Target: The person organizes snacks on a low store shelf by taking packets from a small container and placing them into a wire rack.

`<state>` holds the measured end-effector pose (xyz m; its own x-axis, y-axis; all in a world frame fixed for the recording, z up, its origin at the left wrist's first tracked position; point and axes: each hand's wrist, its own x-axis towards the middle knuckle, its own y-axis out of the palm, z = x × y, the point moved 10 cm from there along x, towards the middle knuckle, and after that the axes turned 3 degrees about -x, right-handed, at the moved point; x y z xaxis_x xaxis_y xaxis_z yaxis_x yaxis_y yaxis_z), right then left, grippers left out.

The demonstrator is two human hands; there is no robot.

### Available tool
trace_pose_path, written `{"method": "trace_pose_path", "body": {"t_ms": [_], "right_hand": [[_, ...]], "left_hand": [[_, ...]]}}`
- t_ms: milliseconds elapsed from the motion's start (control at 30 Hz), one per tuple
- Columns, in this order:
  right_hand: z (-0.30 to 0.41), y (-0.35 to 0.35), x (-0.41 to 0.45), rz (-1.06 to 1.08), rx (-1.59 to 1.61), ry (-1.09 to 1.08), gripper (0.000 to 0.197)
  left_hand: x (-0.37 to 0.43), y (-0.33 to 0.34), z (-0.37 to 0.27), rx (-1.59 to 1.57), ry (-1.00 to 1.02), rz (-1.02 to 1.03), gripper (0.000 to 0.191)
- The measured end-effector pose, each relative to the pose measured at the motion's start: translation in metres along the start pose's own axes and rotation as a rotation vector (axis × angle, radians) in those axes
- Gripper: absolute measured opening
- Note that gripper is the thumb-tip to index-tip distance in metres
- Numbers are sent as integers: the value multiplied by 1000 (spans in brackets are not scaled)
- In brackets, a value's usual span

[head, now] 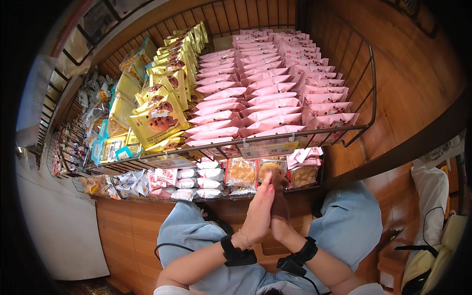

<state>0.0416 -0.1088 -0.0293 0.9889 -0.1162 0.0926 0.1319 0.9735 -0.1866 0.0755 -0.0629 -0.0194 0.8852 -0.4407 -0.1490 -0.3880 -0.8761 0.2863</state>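
Note:
Palm to palm in front of the lower basket, my left hand (258,211) presses against my right hand (282,226). The fingers of my left hand are extended and held together. A brown cloth or glove (280,202) covers my right hand from the fingers down to near the wrist; which of the two it is, I cannot tell. The space between the palms is hidden. Just beyond the fingertips sit clear-wrapped round biscuits (268,170) in the lower wire basket (217,199). Several rows of pink cookie packets (271,88) stand in the upper wire basket (332,129).
Yellow cookie packets (160,118) stand left of the pink ones. White-wrapped snacks (210,180) and small pink packets (162,179) fill part of the lower basket. A wooden panel (413,92) borders the right side. A seated or crouching person's white-clad leg (429,199) shows at far right.

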Motion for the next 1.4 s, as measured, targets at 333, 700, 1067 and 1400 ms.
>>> {"method": "trace_pose_path", "body": {"t_ms": [333, 700, 1067, 1400], "right_hand": [[-24, 1, 7, -140, 391, 250, 30], [21, -29, 17, -193, -77, -48, 20], [33, -50, 20, -23, -57, 42, 19], [46, -33, 2, 105, -222, 100, 24]], "left_hand": [[6, 3, -32, -250, 117, 10, 51], [21, -49, -46, -56, -27, -111, 39], [16, -50, -91, 308, -21, 45, 36], [-19, 10, -87, 1518, 125, 427, 32]]}}
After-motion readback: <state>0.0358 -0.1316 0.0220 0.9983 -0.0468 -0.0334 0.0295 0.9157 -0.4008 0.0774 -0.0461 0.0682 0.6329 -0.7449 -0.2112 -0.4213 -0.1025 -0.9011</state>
